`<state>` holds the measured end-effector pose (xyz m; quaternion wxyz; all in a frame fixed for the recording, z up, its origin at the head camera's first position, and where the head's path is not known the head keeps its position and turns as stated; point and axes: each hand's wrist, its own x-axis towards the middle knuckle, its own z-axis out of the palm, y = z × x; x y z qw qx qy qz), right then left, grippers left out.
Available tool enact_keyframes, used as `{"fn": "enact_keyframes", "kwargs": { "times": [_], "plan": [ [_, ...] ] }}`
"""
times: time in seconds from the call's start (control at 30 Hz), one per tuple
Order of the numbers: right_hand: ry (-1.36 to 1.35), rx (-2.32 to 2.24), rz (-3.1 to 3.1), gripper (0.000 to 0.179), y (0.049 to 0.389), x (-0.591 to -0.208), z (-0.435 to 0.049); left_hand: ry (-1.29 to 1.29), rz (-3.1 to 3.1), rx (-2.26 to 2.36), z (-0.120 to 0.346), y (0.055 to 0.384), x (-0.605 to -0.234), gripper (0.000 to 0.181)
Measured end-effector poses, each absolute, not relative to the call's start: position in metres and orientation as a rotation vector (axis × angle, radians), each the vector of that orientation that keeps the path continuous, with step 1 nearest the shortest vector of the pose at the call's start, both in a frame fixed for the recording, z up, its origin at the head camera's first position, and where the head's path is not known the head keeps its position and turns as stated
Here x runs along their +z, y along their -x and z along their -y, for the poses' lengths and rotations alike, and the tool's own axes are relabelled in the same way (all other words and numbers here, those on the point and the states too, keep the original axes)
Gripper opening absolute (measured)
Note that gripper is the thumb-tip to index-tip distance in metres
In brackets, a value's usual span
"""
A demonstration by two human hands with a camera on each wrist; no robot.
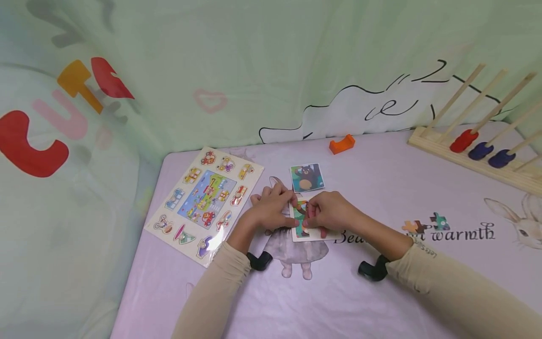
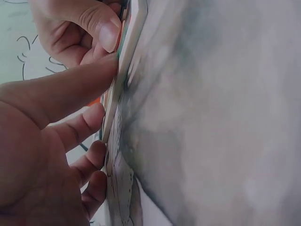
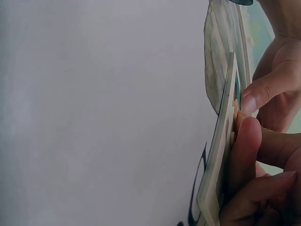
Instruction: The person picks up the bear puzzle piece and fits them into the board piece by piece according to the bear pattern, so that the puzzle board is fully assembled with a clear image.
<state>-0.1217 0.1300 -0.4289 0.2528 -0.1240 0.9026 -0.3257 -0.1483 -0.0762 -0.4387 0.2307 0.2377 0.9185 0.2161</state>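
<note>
A small jigsaw board with a green and orange picture lies on the table below both hands. My left hand rests at its left side, the thumb pressing on the board and the other fingers touching along the edge, as the left wrist view shows. My right hand pinches a puzzle piece with orange on it over the board. The fingers hide much of the piece and the picture. Just above the board lies a bear picture card.
At left lies a vehicle peg puzzle. Loose puzzle pieces lie to the right of my right hand. An orange block sits near the back edge. A wooden bead stand with upright rods occupies the far right. Printed curtains surround the table.
</note>
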Motion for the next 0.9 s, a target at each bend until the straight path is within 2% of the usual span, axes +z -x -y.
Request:
{"fn": "enact_keyframes", "kwargs": {
  "times": [0.5,0.9],
  "plan": [
    [0.3,-0.926,-2.363,0.025,0.127,-0.43,-0.135,-0.65,-2.57,0.561,0.074,0.15,-0.45,0.038],
    [0.278,-0.919,-2.391,0.024,0.124,-0.43,-0.134,-0.63,-2.57,0.545,0.072,0.148,-0.441,0.034]
  ]
}}
